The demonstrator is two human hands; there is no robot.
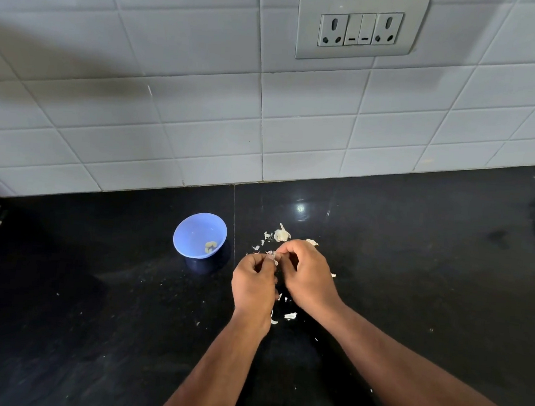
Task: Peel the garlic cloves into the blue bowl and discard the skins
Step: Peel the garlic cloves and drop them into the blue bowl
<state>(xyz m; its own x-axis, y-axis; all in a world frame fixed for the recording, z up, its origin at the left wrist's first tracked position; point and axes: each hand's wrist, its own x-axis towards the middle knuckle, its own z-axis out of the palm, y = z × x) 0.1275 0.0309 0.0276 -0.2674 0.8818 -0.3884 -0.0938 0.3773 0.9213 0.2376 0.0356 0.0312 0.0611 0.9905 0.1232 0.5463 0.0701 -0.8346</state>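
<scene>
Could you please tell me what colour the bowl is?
The bowl is light blue, seen best in the head view.

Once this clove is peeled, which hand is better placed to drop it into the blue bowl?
Left, probably. The left hand is nearer the blue bowl, which sits to its left, and pinches the clove with the right hand, which lies farther away.

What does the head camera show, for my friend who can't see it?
Two hands, left hand and right hand, pinch a garlic clove over a black counter scattered with skins. A blue bowl holding peeled cloves sits to their left.
</scene>
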